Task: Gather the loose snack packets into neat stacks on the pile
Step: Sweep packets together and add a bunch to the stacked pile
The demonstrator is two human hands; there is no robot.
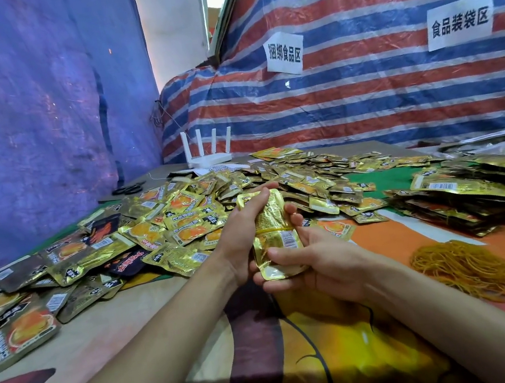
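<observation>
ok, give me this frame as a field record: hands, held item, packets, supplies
left hand: grips the upper half of the packet bundle
right hand: holds the bundle's lower end, thumb on top
packet bundle: gold packets, yellow band round the middle, held above the cloth
loose packets: sprawling heap behind and left of the hands
stacked packets: rows at far right
rubber bands: heap on the cloth, right of the right forearm
other: white router, black scissors at the far edge
</observation>
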